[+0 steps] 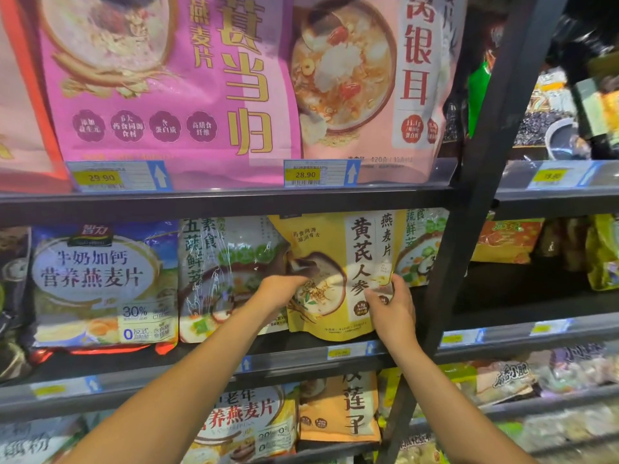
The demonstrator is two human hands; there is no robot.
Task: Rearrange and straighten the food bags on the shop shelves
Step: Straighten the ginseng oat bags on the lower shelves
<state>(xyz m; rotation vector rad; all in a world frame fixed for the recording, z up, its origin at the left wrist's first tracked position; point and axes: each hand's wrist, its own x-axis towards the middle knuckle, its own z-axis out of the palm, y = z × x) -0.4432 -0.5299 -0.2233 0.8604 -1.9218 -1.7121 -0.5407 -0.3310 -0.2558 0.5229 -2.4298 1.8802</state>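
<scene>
Firstly, yellow bag [335,242]: upright on the middle shelf [201,358], near its right end, overlapping the green-and-white bags [227,262] behind it.
Left hand [281,291]: fingers curled on the bag's left edge, gripping it.
Right hand [392,309]: pinching the bag's right edge, low down.
Blue bag [100,279]: farther left on the same shelf.

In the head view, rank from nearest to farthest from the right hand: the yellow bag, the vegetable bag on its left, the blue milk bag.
1. yellow bag, pinched by the right hand.
2. vegetable bag, just left of it.
3. blue milk bag, far left of the row.
</scene>
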